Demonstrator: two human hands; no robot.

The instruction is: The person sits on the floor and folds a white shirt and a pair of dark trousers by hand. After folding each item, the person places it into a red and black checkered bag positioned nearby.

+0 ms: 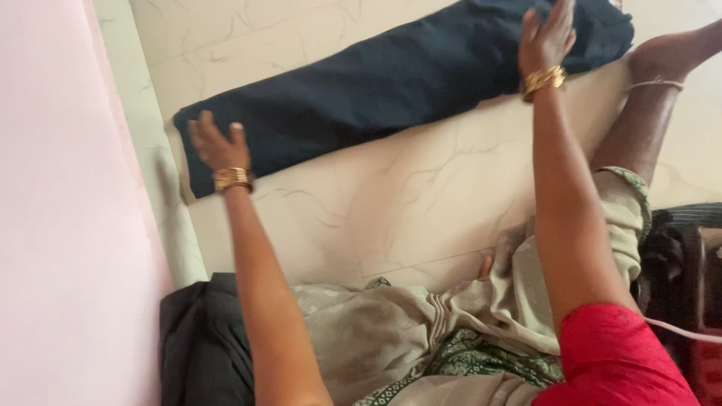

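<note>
Navy cloth lies folded on marble floor; left hand and right hand press flat, fingers spread; smoothing evenly outward would suit.

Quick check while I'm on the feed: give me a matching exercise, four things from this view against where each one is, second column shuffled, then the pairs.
Things:
1. left hand
2. right hand
3. dark navy cloth
4. black fabric

Places:
A. bunched at the bottom left, by the pink wall
B. flat on the cloth's near-left end
C. spread long across the pale marble floor
D. on the cloth's far-right end

Pairs: 1-B, 2-D, 3-C, 4-A
</note>
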